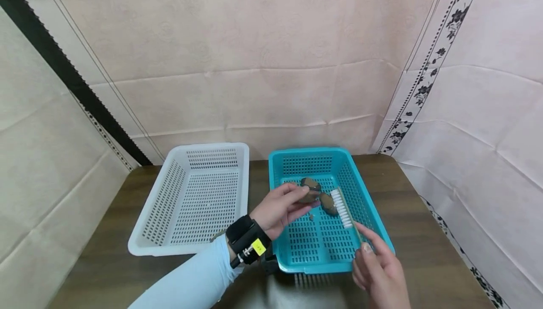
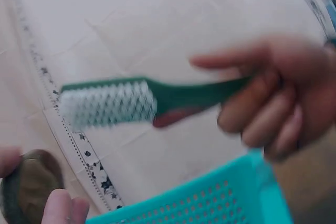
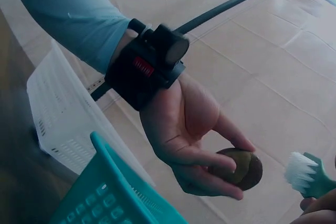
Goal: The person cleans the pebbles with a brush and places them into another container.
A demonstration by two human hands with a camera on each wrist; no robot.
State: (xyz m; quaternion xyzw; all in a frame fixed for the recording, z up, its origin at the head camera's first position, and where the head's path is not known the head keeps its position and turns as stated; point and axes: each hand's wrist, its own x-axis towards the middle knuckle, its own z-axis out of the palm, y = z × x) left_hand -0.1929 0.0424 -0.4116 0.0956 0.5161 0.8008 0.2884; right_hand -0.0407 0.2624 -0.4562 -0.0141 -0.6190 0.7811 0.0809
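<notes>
My left hand [image 1: 277, 210] pinches a brown oval stone [image 3: 247, 170] between thumb and fingers, above the teal basket [image 1: 320, 252]. Brown patches cover the stone's darker surface in both wrist views. With my right hand [image 1: 379, 269] I grip the handle of a green scrub brush [image 2: 194, 95]. Its white bristles [image 1: 342, 209] face left, toward the stone, with a gap between them in the wrist views. Two more brown stones, a far one [image 1: 311, 184] and a nearer one [image 1: 328, 204], appear in the basket beyond and beside my left fingers.
To the left stands a white perforated basket [image 1: 212, 205] on the brown wooden table [image 1: 106, 262]. A small brown crumb [image 1: 311, 217] lies in the teal basket. Pale cloth [image 1: 263, 63] hangs behind the table and along both sides.
</notes>
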